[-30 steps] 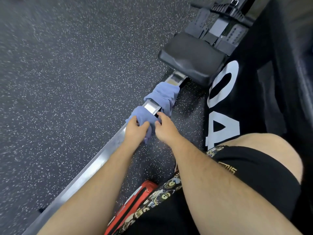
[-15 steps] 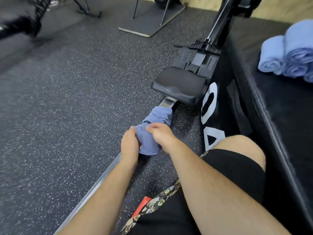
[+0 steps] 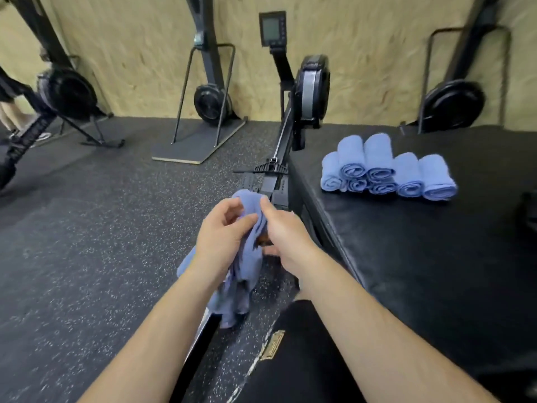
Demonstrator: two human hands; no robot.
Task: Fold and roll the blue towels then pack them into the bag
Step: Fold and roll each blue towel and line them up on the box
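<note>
1. Over on the far left, a black fan-wheel machine (image 3: 66,94) is cut off by the frame edge. A slanted black bar (image 3: 27,138) below it has pale lettering, way too blurry to read.
2. Next along the wall, a tall machine (image 3: 212,103) stands on a flat board, with its top out of shot.
3. Back centre, the rower's monitor (image 3: 272,29) is too small to read anything off it.
4. The left hand (image 3: 220,242) pinches the loose blue towel (image 3: 241,274) near its top, thumb and fingers curled onto the cloth.
5. That towel is bunched up in the air between both hands. The rest hangs down past the left wrist and hides a bit of the rower's rail.
6. The right hand (image 3: 287,237) grips the towel's other side, with its fingertips partly buried in the cloth.
7. A gold label (image 3: 271,344) on the black shorts is unreadable, sorry.
8. Off to the right, the rolled blue towels (image 3: 386,170) sit on a black padded box (image 3: 436,271), well apart from the hands, with two stacked on top of the row.
</note>
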